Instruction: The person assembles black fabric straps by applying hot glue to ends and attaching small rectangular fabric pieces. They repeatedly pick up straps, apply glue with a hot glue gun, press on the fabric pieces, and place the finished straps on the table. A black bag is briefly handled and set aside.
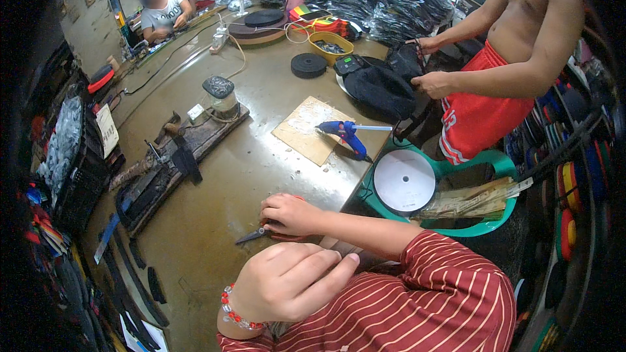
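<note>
A pair of scissors [252, 236] with orange-red handles lies at the near edge of the table, blades toward the left. My right hand [287, 214] is curled over its handles, with the forearm coming in from the right. Closer to me, my left hand [280, 280], wearing a red and clear bead bracelet [236, 309], is closed with thumb and fingers pressed together. Whatever sits between those fingertips is too hidden to make out. Beyond the right hand, a blue glue gun [345, 133] with a white glue stick rests on a glue-stained board [306, 124].
Left on the table stands a wooden plank [176, 182] with a metal tool. A black webbing roll [308, 65] and yellow bowl [330, 40] lie farther back. A green chair [502, 163] holds a white reel [404, 180]. At right, a person in red shorts handles a black bag [378, 90].
</note>
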`<state>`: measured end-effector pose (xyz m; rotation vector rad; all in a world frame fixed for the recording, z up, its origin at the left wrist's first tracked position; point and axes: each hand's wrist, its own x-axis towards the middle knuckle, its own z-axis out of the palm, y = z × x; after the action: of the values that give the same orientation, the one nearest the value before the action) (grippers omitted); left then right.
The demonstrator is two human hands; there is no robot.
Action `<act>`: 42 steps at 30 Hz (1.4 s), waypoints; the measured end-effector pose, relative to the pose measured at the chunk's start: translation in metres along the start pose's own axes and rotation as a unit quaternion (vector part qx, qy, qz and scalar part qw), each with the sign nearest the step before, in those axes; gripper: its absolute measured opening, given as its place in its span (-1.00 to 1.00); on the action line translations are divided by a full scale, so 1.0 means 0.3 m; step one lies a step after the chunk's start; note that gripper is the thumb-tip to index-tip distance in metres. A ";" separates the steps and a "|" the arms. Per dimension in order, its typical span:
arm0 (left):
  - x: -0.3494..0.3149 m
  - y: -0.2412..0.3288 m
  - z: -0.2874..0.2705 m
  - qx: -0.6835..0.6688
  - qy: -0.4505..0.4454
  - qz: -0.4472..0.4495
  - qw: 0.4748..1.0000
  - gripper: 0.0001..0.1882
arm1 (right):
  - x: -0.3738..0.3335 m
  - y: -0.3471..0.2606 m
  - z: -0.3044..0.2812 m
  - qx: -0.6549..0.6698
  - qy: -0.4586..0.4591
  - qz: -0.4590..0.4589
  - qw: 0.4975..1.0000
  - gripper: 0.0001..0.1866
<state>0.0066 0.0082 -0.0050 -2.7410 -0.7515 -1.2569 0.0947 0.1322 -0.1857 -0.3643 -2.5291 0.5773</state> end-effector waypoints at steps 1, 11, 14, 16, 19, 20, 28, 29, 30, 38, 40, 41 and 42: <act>-0.001 0.000 -0.001 0.003 0.005 -0.002 1.000 -0.71 | 0.011 -0.017 -0.026 -0.013 0.010 -0.019 1.000 -0.77; -0.004 -0.022 -0.032 -0.021 0.010 -0.016 1.000 -0.71 | -0.055 -0.036 -0.828 -0.291 0.163 0.015 0.943 -0.75; -0.001 -0.031 -0.033 -0.069 -0.016 -0.001 0.998 -0.67 | -0.113 0.148 -1.101 -0.350 0.206 0.152 0.901 -0.78; -0.006 -0.033 -0.050 -0.112 -0.019 0.011 0.993 -0.67 | -0.181 0.278 -1.242 -0.385 0.154 0.326 0.849 -0.76; -0.016 -0.037 -0.084 -0.254 -0.038 0.048 0.965 -0.84 | -0.297 0.447 -1.352 -0.416 0.155 0.363 0.820 -0.73; -0.019 -0.043 -0.098 -0.335 -0.063 0.073 0.937 -0.84 | -0.320 0.498 -1.370 -0.427 0.150 0.401 0.797 -0.73; -0.001 -0.058 -0.080 -0.541 -0.227 0.156 0.795 -0.77 | -0.310 0.704 -1.370 -0.406 -0.001 0.421 0.811 -0.82; 0.000 -0.059 -0.079 -0.540 -0.241 0.152 0.792 -0.76 | -0.307 0.711 -1.371 -0.411 -0.021 0.420 0.809 -0.83; 0.000 -0.061 -0.082 -0.539 -0.247 0.148 0.792 -0.76 | -0.306 0.720 -1.372 -0.412 -0.039 0.414 0.811 -0.84; -0.007 -0.107 -0.073 -0.520 -0.263 0.113 0.805 -0.71 | -0.356 0.920 -1.382 -0.364 0.078 0.441 0.817 -0.84; -0.008 -0.142 -0.048 -0.518 -0.228 0.102 0.818 -0.64 | -0.359 0.976 -1.396 -0.372 0.054 0.434 0.819 -0.84; -0.009 -0.160 -0.029 -0.516 -0.211 0.097 0.825 -0.60 | -0.357 1.001 -1.403 -0.379 0.043 0.435 0.816 -0.84; -0.012 -0.171 -0.004 -0.498 -0.185 0.027 0.847 -0.68 | -0.353 1.025 -1.405 -0.367 0.034 0.429 0.825 -0.84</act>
<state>-0.0188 0.0519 -0.0153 -3.8546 0.0785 -1.3765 0.4529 0.5006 -0.0471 -1.8067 -2.3035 -0.1804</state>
